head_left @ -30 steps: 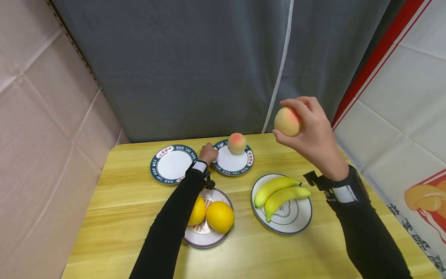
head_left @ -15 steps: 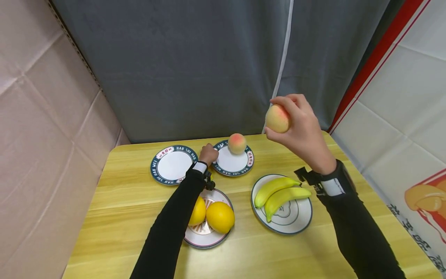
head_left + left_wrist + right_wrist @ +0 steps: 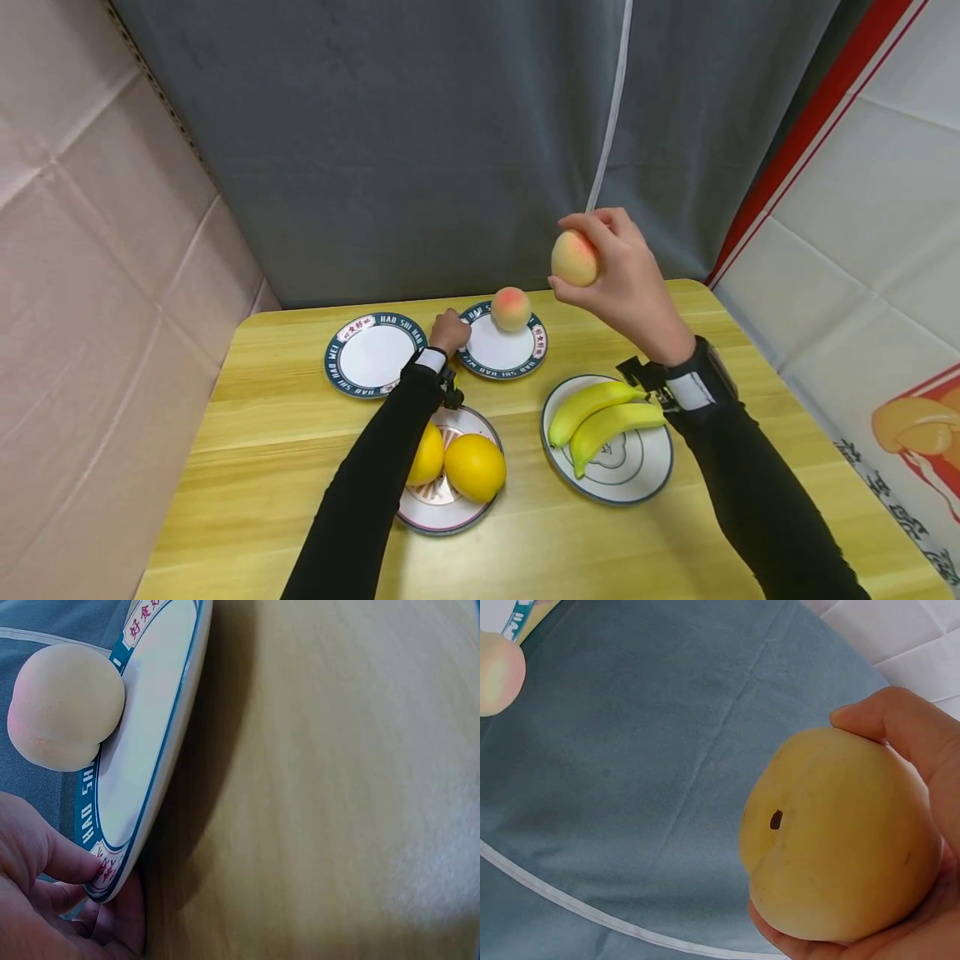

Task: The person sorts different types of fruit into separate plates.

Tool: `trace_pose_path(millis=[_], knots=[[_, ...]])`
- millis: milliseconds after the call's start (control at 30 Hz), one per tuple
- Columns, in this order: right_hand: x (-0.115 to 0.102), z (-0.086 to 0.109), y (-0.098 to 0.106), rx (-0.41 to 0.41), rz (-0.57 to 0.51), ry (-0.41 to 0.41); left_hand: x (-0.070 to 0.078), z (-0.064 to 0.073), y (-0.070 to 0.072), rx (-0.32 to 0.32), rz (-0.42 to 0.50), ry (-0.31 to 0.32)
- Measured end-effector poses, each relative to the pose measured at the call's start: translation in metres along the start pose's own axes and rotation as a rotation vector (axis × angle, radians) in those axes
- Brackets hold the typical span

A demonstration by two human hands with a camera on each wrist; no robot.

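Note:
My right hand [image 3: 626, 279] grips a peach [image 3: 575, 258] in the air, to the right of the back plates. The right wrist view shows fingers and thumb around this peach [image 3: 840, 836], its dark stem hole facing the camera. With thumb on the rim and fingers beneath, my left hand [image 3: 450, 332] pinches the left edge of a plate [image 3: 495, 348] with a dark teal lettered border. A second peach [image 3: 511, 309] sits on that plate toward its back edge. In the left wrist view the thumb [image 3: 71, 862] presses on the rim beside the red lettering.
A matching plate [image 3: 375, 354] lies to the left. Nearer, a plate [image 3: 442, 521] holds yellow round fruits [image 3: 475, 468], partly behind the left sleeve. At right, another plate [image 3: 637, 479] bears two bananas [image 3: 600, 404]. A grey curtain [image 3: 420, 150] hangs behind the wooden table [image 3: 247, 467].
My right hand has moved left with the peach, toward the plate that bears the other peach. The left hand keeps its hold on the plate's rim.

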State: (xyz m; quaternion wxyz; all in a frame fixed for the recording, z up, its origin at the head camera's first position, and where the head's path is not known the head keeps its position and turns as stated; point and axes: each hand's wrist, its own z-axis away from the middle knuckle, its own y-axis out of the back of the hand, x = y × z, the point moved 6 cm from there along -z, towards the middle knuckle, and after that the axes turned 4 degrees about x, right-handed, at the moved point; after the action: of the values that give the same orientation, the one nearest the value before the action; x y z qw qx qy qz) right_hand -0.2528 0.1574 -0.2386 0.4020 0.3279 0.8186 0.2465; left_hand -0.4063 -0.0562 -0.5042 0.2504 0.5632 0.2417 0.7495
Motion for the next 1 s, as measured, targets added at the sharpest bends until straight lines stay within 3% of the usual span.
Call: trace_pose_path(millis=[1000], knots=[[0.026,-0.004,-0.086,-0.11,-0.054,-0.034,0.006,0.007,0.003,0.014,-0.004,0.009]])
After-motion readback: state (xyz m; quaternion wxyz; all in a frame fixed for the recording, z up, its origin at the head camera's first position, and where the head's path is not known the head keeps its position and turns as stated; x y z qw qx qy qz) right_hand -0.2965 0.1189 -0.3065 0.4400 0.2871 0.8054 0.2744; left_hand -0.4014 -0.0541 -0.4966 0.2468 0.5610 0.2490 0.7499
